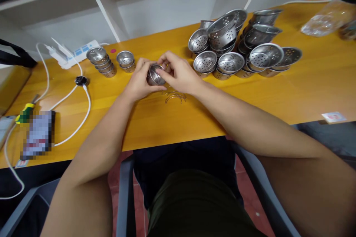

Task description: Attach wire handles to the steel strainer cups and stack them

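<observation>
My left hand (139, 81) is wrapped round a small perforated metal cup (155, 75) just above the orange table (167, 126). From the right, my right hand (178, 72) reaches over the same cup, its thumb at the opening and its fingers bent together by the far rim. What the right fingers pinch is too small to make out. Several thin curved wires (175, 96) lie on the table just below the hands. Two short stacks of perforated cups stand to the left, one taller (100, 61) and one shorter (125, 61).
Many stacked metal cups (222, 39) stand at the back right. A plastic bottle (328, 18) lies at the far right. On the left are a power strip (80, 53), white cables, a blurred phone-like object (39, 133) and a yellow-green tool (26, 113). White shelving (167, 0) rises behind.
</observation>
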The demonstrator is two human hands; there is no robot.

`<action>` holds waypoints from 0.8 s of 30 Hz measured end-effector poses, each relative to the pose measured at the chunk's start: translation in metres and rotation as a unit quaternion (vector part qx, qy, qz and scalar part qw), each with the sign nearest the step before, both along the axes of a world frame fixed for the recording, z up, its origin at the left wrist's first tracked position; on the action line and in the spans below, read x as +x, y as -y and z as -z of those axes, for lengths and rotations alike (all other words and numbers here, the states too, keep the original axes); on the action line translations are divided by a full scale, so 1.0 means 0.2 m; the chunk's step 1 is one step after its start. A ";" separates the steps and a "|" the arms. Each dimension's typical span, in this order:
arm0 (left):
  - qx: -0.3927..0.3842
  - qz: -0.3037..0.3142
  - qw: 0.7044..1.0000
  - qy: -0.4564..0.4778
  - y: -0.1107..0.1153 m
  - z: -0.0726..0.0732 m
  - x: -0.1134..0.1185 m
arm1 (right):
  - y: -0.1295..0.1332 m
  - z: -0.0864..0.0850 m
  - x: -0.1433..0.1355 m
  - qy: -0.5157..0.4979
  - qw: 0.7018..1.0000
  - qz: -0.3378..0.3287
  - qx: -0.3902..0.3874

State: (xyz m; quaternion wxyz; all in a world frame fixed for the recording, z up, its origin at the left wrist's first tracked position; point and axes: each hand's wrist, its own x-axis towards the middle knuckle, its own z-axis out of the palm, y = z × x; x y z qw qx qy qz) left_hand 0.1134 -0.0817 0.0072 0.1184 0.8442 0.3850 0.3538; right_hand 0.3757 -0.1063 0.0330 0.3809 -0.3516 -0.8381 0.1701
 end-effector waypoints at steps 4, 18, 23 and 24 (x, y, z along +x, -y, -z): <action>0.009 -0.022 1.000 0.003 0.01 0.03 0.04 | -0.01 0.02 -0.03 0.007 1.000 0.019 0.007; 0.002 -0.017 1.000 0.022 0.02 0.06 0.09 | -0.04 0.02 0.00 -0.075 0.995 0.012 -0.067; 0.016 -0.043 0.997 0.055 -0.01 0.06 0.05 | -0.02 -0.03 -0.04 -0.101 0.989 0.055 -0.098; 0.026 -0.060 0.996 0.066 -0.03 0.06 0.02 | -0.01 -0.04 -0.05 -0.117 0.985 0.082 -0.099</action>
